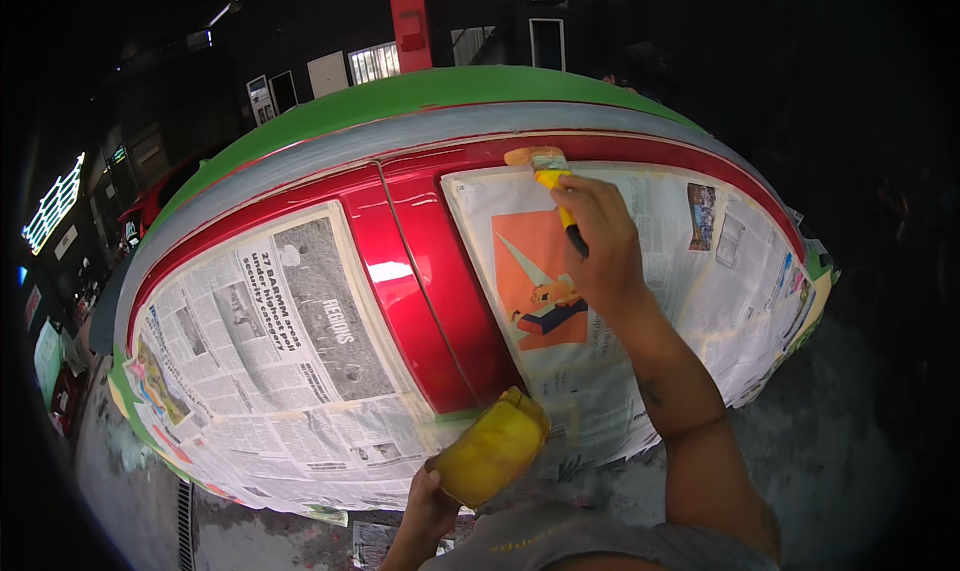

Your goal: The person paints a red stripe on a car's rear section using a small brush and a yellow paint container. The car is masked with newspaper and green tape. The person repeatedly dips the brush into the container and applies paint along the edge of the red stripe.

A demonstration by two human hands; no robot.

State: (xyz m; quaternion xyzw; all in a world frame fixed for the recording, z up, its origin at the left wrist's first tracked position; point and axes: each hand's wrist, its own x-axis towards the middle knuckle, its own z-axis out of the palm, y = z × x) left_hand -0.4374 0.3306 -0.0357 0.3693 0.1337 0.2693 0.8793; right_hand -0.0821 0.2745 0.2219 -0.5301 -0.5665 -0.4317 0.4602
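Note:
My right hand [603, 233] grips a paintbrush [554, 183] with a yellow and black handle. Its beige head rests against the red strip [470, 153] along the upper edge of a car's side. In my left hand [428, 503], close to my body, is a yellow container [493, 447], tilted, its contents not clear to me. Newspaper sheets [230, 321] are taped over the window areas on the left, and more newspaper [640, 371] lies under my right arm. Between them runs a glossy red door pillar [420, 301] with a dark seam.
The green roof [450, 86] curves beyond a grey-blue band [330, 151]. A red post [408, 21] rises behind the car. At far left are a lit panel [55, 203] and another red vehicle [150, 206]. A floor grate [184, 526] lies at lower left on the stained floor.

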